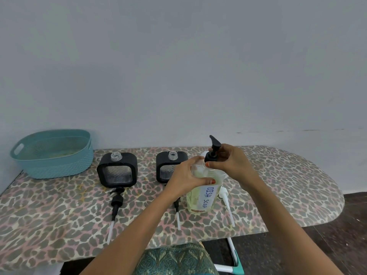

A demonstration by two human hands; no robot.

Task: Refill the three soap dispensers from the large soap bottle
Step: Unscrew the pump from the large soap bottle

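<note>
1. Soap bottle upright on table, right of two uncapped dispensers.
2. Left hand wrapped around shoulder; right hand pinching black pump.
3. Probably heavy, slick; best gripped low around body.

- Looks like a home, a plain room pressed into service for chores.
- Ironing board in leopard-print cover serving as the table, its white folding leg showing below.
- Teal plastic basket parked at the left end.
- Bare pale-grey wall behind, dark wood-look floor at right.
</note>
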